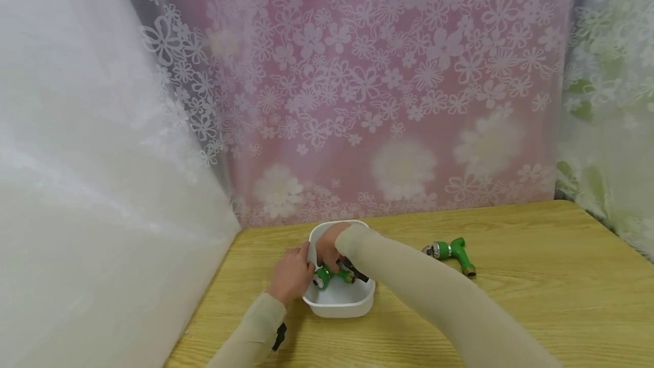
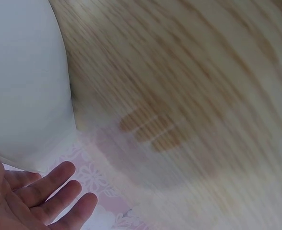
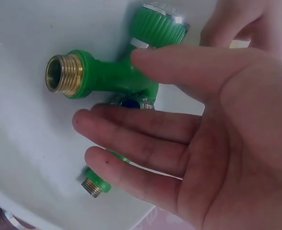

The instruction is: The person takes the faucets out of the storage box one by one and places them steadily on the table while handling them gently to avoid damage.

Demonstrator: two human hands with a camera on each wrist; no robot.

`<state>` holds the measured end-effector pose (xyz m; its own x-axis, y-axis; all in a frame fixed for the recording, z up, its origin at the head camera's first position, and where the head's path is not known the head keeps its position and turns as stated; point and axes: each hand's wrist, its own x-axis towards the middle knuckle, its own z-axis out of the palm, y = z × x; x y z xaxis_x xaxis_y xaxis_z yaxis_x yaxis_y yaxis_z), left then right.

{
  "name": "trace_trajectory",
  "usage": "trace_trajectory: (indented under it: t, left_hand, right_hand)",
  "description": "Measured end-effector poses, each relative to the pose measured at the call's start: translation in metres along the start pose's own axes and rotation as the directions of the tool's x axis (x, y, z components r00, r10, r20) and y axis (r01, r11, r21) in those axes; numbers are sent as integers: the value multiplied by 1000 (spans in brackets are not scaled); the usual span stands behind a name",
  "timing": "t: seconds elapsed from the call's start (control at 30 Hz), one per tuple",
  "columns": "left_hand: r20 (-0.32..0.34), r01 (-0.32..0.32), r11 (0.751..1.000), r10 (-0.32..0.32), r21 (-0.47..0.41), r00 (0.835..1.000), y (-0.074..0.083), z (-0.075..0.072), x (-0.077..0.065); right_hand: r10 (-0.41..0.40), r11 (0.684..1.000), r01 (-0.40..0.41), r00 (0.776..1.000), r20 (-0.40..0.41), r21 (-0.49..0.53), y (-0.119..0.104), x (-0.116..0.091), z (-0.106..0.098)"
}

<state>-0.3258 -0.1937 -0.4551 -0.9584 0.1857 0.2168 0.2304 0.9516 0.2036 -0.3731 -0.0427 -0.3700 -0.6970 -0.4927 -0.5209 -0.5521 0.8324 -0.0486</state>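
My right hand (image 1: pixel 329 246) reaches into a white plastic basin (image 1: pixel 339 311). Its thumb and fingers are around a green valve (image 3: pixel 112 74) with a brass threaded end and a ribbed green knob; the thumb overlaps the body, and part of the valve hides behind the fingers. Deeper in the basin lies another green fitting (image 3: pixel 98 182) with a small threaded end, partly covered by the fingers. My left hand (image 1: pixel 291 274) holds the basin's left rim, and its other fingers (image 2: pixel 59 187) spread loosely outside the wall.
Another green valve (image 1: pixel 452 251) with a silver collar lies on the wooden table (image 1: pixel 526 277), right of the basin and behind my right forearm. A pink flowered curtain (image 1: pixel 388 90) hangs along the back edge, and a whitish sheet (image 1: pixel 102 158) along the left.
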Motion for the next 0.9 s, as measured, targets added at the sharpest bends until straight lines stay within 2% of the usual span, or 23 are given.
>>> trace_trajectory:
  t: [0.2,0.37,0.57,0.73,0.9]
  left_hand:
    - [2,-2,1000,2,-14,1000,0,1,0]
    - [4,4,1000,-4,-12,1000,-1,0,0]
    - [18,3,1000,-3,-14,1000,0,1,0]
    - [10,16,1000,-16,-14,1000,1,0,-1]
    - [-4,-3,1000,3,-1,1000,-1,2,0]
  right_hand:
    - [26,999,-26,999,-25,27,-3,-2,4]
    - [23,999,-24,999,-31,-24,-5,-2,5]
    - [-25,994,20,999,-46,-104,-5,-7,7]
    - [-73,995,70,997,-33,-78,-5,-11,10]
    - [-60,997,58,998,-33,-57,-5,-13,13]
